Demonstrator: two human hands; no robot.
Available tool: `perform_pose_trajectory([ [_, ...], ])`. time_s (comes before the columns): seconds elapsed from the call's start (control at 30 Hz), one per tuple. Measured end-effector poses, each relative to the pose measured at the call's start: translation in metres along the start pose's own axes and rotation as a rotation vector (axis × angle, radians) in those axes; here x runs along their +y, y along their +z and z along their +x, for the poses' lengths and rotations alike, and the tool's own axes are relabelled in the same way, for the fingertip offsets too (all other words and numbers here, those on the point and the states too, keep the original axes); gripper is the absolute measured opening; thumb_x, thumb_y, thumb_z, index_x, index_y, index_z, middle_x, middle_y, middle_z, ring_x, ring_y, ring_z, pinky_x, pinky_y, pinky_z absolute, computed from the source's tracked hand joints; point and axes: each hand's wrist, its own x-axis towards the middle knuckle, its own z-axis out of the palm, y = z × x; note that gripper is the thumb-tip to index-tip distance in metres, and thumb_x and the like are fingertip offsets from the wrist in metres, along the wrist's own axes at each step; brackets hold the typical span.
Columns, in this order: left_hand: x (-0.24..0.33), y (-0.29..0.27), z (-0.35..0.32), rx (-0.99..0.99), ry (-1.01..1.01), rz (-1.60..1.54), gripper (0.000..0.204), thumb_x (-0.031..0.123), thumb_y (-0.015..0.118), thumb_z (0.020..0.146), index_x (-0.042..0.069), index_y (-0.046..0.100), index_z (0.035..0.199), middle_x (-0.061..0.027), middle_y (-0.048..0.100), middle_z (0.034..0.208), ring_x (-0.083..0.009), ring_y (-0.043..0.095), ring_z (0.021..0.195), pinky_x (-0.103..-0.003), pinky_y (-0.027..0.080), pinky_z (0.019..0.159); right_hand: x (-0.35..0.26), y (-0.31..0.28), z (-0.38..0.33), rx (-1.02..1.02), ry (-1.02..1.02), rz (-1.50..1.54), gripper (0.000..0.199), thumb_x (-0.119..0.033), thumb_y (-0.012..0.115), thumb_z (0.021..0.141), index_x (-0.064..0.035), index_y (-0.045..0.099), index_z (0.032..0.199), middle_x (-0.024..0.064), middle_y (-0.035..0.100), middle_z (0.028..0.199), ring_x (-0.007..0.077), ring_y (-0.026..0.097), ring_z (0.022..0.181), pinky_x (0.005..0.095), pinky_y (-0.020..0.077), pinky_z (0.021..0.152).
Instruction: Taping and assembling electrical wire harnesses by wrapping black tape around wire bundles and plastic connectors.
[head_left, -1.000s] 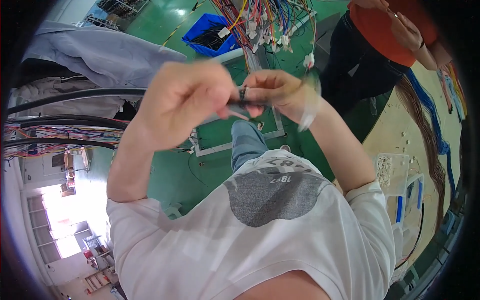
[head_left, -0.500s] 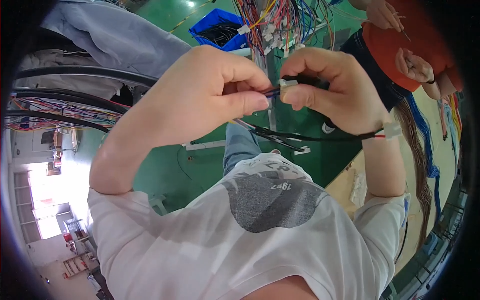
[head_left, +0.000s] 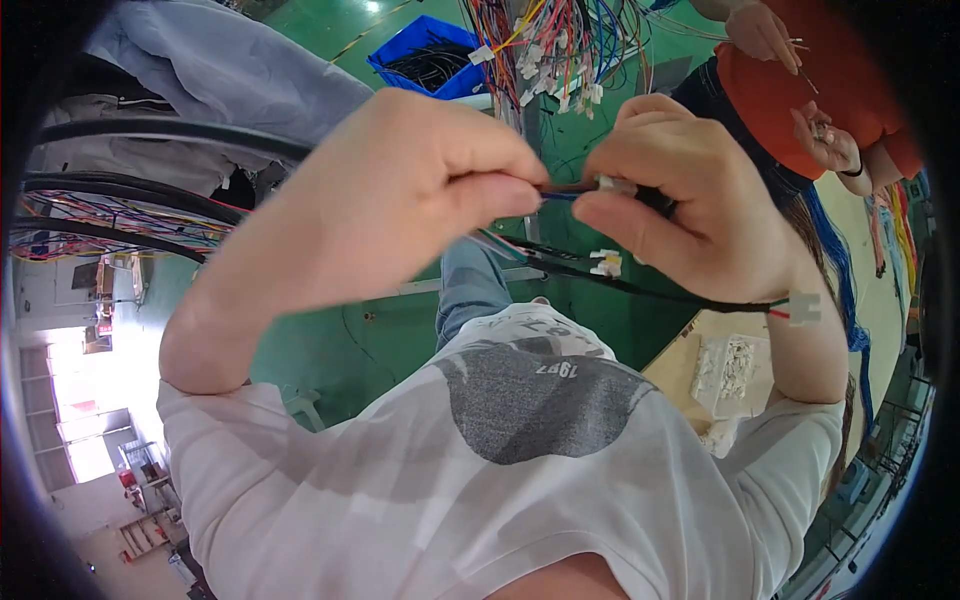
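My left hand (head_left: 440, 185) pinches a few thin wires (head_left: 560, 192), dark blue and brownish, between thumb and forefinger. These run across a short gap to a small white connector (head_left: 614, 185) that my right hand (head_left: 690, 190) grips between thumb and bent fingers. Below the hands hang black-sleeved cables (head_left: 640, 290) of the same wire harness. One branch ends in a white connector (head_left: 803, 308) lying across my right forearm; another ends in a white and yellow connector (head_left: 606, 263) under my right thumb. The wires inside my left fist are hidden.
Bundles of coloured wires with white connectors (head_left: 540, 60) hang ahead, beside a blue bin (head_left: 425, 60) of black pieces. Thick black cables (head_left: 130, 190) arch at the left. At the right stand a co-worker in orange (head_left: 790, 80) and a table (head_left: 700, 340) with a box of small white parts (head_left: 728, 370).
My hands have moved slightly apart, showing more wire between them. The right hand has shifted right and turned. The hanging connectors have swung, and the box of white parts shows more.
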Motion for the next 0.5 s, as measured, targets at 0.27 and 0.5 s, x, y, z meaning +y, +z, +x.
perform_pose_trajectory([
  [0.27,-0.011,-0.015,-0.017,-0.106,-0.225,-0.189,0.015,0.009,0.055,0.078,-0.003,0.06,0.085,-0.0029,0.058,0.063,-0.0056,0.05,0.058,-0.021,0.038,0.051,0.009,-0.009,0.005,-0.204,0.053,0.139,0.021,-0.016,0.059,0.076,0.0025,0.052,0.069,0.0077,0.045,0.055,0.0231,0.042,0.053,0.03,0.0341,0.056],
  [0.5,-0.001,0.01,-0.006,0.112,-0.06,-0.148,0.004,-0.001,0.058,0.074,-0.003,0.056,0.077,-0.0047,0.054,0.069,-0.0088,0.054,0.06,-0.02,0.041,0.05,-0.001,-0.012,0.012,-0.199,0.026,0.121,0.015,-0.011,0.059,0.073,0.0019,0.052,0.07,0.0085,0.043,0.057,0.0232,0.04,0.054,0.0316,0.0316,0.057],
])
